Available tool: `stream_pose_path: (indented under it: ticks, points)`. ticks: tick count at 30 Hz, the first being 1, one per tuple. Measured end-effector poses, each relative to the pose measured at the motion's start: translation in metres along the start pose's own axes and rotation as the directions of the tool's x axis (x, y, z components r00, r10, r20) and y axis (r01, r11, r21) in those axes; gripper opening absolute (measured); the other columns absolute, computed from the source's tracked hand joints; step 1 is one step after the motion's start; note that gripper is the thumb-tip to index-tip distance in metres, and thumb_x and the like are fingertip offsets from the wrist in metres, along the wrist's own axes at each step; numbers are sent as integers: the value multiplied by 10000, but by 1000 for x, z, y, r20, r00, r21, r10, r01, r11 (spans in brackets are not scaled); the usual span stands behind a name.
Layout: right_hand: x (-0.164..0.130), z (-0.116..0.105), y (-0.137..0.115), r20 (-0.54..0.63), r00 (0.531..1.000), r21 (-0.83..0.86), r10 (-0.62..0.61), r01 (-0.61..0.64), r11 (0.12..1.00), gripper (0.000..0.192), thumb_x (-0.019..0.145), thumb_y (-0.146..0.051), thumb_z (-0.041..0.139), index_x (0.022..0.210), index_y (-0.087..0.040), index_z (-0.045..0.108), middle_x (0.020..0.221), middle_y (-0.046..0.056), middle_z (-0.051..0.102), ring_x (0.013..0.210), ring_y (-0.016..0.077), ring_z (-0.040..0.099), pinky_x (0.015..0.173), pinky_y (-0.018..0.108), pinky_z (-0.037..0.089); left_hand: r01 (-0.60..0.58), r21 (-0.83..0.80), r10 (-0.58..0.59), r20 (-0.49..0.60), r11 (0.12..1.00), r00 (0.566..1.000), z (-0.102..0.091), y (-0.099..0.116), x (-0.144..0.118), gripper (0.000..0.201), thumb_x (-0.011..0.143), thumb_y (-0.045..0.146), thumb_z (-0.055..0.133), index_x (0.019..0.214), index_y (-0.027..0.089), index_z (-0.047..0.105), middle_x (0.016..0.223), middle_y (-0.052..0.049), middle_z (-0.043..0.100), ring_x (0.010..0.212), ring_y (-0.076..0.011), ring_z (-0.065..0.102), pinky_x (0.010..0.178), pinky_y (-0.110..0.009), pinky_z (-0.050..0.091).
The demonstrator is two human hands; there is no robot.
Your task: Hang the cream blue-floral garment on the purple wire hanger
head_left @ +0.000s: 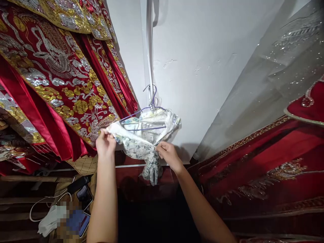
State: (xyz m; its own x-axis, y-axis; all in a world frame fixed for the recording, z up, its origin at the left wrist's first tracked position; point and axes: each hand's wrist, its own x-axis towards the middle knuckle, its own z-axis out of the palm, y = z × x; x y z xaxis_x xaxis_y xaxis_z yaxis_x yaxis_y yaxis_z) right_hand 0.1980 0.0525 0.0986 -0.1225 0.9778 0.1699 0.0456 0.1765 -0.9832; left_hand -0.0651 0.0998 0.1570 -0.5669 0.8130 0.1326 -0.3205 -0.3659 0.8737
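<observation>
A pale patterned garment (138, 146) with a white inner edge hangs around a thin purple wire hanger (141, 110) in front of the wall. The hanger's hook rises above the cloth beside a white strip. My left hand (105, 143) pinches the garment's left shoulder end. Near the middle of the front, the fingers of my right hand (169, 154) are closed on the cloth edge. Below them, the fabric hangs gathered in a twisted bunch. The hanger's lower bar shows through the garment's opening.
Red embroidered costumes (68, 77) with gold and silver hang at the left. More red fabric (265, 168) under a clear plastic cover (273, 67) stands at the right. Phones (84, 197), a white cable (31, 212) and white tissue (49, 219) lie on a wooden seat at lower left.
</observation>
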Motion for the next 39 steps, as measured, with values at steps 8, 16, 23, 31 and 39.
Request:
stream_pose_path:
  ticks: [8, 16, 23, 31, 39]
  points:
    - [-22, -11, 20, 184, 978, 99, 99, -118, 988, 248, 834, -348, 580, 639, -200, 539, 525, -51, 419, 433, 88, 306, 445, 244, 235, 256, 215, -321, 366, 942, 873, -1, -72, -72, 174, 760, 311, 702, 747, 154, 631, 783, -63, 669, 805, -207, 634, 791, -358, 511]
    - [0, -22, -17, 243, 969, 39, 48, -59, 998, 473, 939, -626, 412, 942, -219, 652, 891, 60, 670, 900, 234, 617, 822, 362, 503, -316, 359, -117, 802, 879, 585, 47, -10, -113, 279, 971, 413, 493, 905, 180, 630, 897, -28, 643, 864, -171, 579, 837, -275, 447]
    - [-7, -18, -39, 539, 842, -31, -13, 35, 999, 290, 781, -367, 733, 1017, -202, 695, 958, 43, 710, 883, 238, 643, 805, 352, 516, -333, 309, -34, 776, 891, 629, 36, -27, -107, 272, 961, 412, 516, 1134, 226, 613, 1196, -87, 610, 1180, -230, 542, 1018, -335, 418]
    - [83, -52, -38, -131, 904, -213, -408, 376, 902, 254, 815, -246, 600, 1038, -185, 708, 1107, 77, 712, 1091, 242, 631, 971, 353, 465, -516, 623, -451, 782, 589, 429, -9, -31, -112, 345, 917, 490, 525, 883, 182, 677, 886, -66, 710, 835, -257, 638, 775, -310, 467]
    - [89, -78, 2, 138, 970, -394, -200, 239, 888, 311, 889, -394, 544, 1012, -175, 727, 1054, 100, 741, 1031, 269, 654, 925, 375, 479, -668, 723, -512, 646, 175, 566, -43, 9, -58, 293, 879, 344, 524, 637, 207, 613, 678, -105, 659, 617, -238, 599, 660, -331, 418]
